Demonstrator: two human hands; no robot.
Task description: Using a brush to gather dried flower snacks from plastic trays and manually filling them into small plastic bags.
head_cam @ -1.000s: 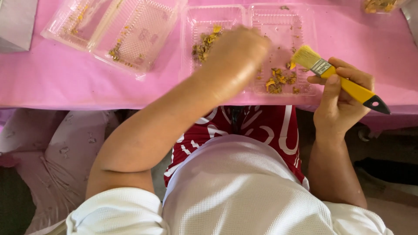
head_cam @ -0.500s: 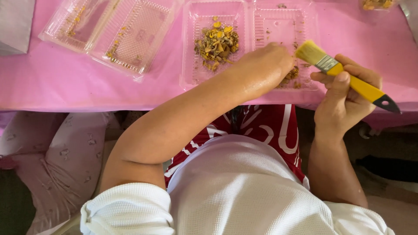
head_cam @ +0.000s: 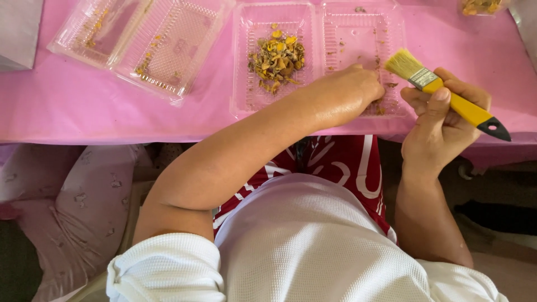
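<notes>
Now your left hand (head_cam: 349,89) reaches curled into the right half of the clear hinged tray (head_cam: 363,22), its grasp hidden, while your right hand (head_cam: 442,120) grips a yellow-handled brush (head_cam: 442,86), bristles poised to sweep remaining dried yellow bits (head_cam: 278,59) next.

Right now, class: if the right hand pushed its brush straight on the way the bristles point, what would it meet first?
The right hand aims the brush up-left. Its bristles would probably first meet the right half of the clear hinged tray, near the left hand; depth is unclear.
</notes>
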